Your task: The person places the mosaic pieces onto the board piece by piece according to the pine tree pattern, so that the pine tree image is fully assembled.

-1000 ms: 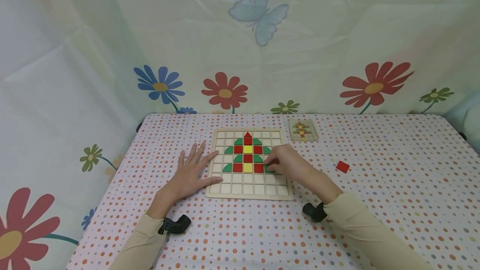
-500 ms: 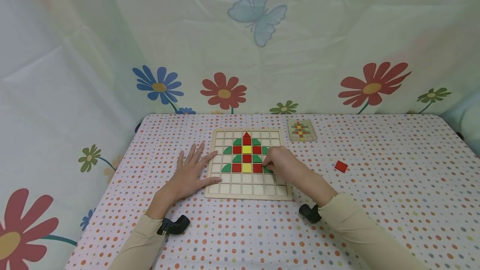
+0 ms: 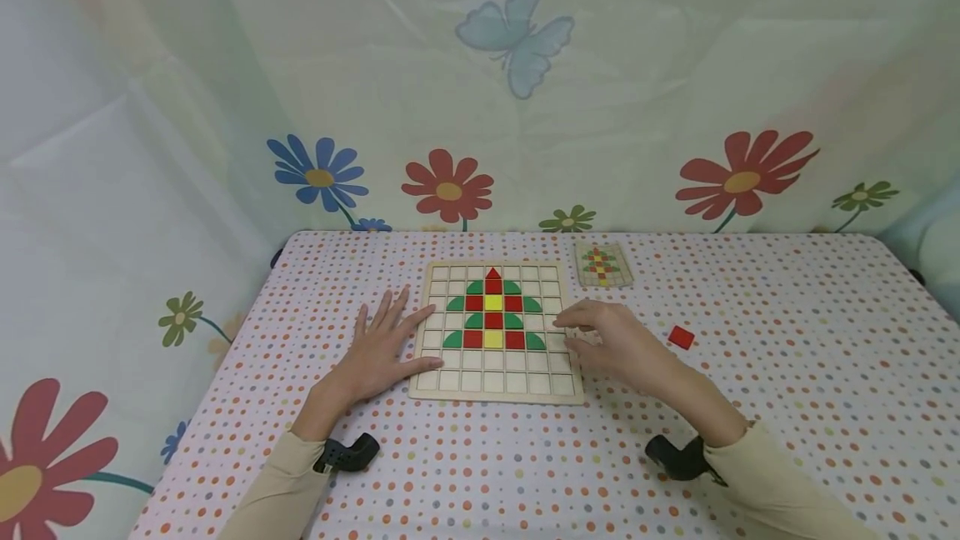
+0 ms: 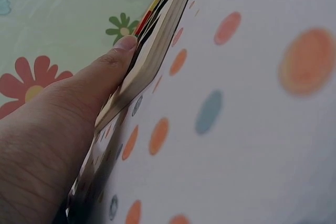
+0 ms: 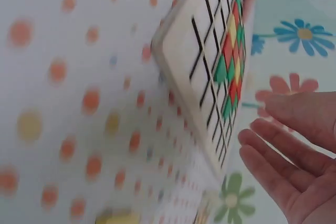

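Note:
A square wooden grid board (image 3: 495,391) lies on the table, with red, yellow and green tiles set in it as a tree shape. My left hand (image 3: 377,354) rests spread at the board's left edge; its thumb (image 4: 105,69) lies over the rim in the left wrist view. Just above the board's right edge hovers my right hand (image 3: 611,340), its fingers loosely bent and apart, holding nothing. In the right wrist view the right fingers (image 5: 278,156) are clear of the board. A green quarter-round tile (image 3: 535,341) sits at the lower right of the tree.
A loose red square tile (image 3: 681,337) lies on the dotted tablecloth to the right of my right hand. Behind the board's right corner is a small pattern card (image 3: 603,265) printed with a similar tree. A flowered curtain (image 3: 600,107) hangs behind the table.
My right hand has drawn back to the right from the green tile at the tree's lower right, its fingers parting and uncovering that tile. My left hand stays at the board's edge.

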Demonstrator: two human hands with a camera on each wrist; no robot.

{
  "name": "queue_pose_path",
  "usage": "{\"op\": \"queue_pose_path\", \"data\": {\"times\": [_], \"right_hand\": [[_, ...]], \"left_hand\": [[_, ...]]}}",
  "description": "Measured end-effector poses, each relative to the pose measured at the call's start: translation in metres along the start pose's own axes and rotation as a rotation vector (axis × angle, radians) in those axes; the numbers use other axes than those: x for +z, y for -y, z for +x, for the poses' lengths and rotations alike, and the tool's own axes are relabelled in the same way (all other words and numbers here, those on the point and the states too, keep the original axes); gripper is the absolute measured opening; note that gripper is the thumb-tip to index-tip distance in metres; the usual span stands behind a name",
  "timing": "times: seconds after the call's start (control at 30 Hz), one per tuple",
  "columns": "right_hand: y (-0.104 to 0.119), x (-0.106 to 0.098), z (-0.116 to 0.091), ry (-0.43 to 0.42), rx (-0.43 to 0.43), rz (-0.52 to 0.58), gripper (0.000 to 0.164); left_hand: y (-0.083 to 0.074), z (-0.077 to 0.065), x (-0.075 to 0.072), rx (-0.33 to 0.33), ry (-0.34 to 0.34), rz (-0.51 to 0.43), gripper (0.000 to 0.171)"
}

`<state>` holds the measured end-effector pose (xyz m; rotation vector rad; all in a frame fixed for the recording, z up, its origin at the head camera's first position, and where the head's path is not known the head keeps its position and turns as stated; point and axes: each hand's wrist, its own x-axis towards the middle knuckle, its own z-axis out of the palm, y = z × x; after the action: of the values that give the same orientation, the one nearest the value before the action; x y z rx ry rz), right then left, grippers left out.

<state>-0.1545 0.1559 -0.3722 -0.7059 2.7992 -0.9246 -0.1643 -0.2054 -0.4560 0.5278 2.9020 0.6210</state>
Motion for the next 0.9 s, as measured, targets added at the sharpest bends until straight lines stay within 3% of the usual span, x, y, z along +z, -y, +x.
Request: {"op": "queue_pose_path", "data": {"times": [0.13, 0.33, 0.6, 0.9], "right_hand": [[-0.023, -0.024, -0.016, -0.072, 0.013, -0.015, 0.027], [-0.068, -0.052, -0.031, -0.134, 0.134, -0.01, 0.036], [-0.113, -0.059, -0.045, -0.087, 0.236, 0.005, 0.04], [-0.122, -0.062, -0.041, -0.012, 0.34, -0.013, 0.034]], "left_hand": [[0.001, 0.0, 0.0, 0.001, -0.001, 0.0, 0.089], [0.0, -0.001, 0.0, 0.004, -0.004, -0.003, 0.089], [0.001, 0.001, 0.002, 0.006, 0.001, 0.0, 0.089], [0.0, 0.0, 0.0, 0.004, 0.005, -0.006, 0.089]]}}
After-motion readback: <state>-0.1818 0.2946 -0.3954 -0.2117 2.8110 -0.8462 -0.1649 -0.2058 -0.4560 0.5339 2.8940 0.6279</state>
